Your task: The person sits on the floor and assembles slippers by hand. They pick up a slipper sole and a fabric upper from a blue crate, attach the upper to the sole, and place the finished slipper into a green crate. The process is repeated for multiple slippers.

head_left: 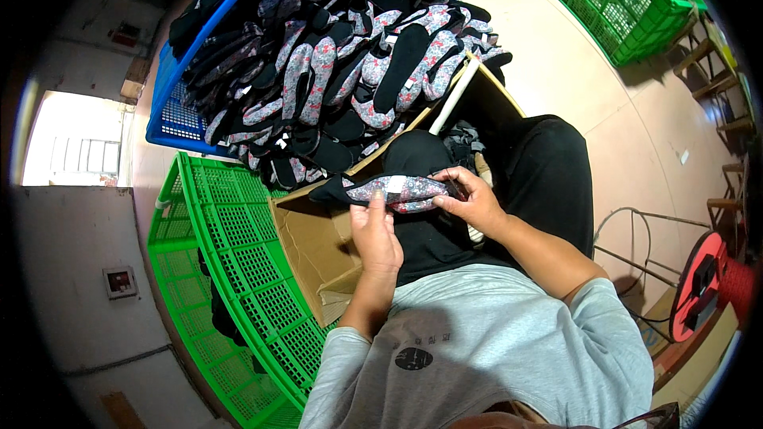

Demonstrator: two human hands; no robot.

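Note:
Over my lap I hold a cloth slipper [409,187] between both hands. It has grey-and-red floral fabric, black parts and a small white label. My left hand [377,240] grips its near side, thumb up beside the label. My right hand [474,202] pinches the other end, fingers curled over the far edge. Just beyond lies a large heap of similar floral slippers [323,63] with black soles, overflowing a blue plastic crate [176,87]. What lies under the held slipper is partly hidden by my hands.
An open cardboard box [318,248] stands at my left knee, beside a green plastic crate [246,270] with dark items inside. A white bar [457,97] crosses near the heap. Another green crate [608,0] is at the far right. A red cable reel [699,286] on a metal frame stands right.

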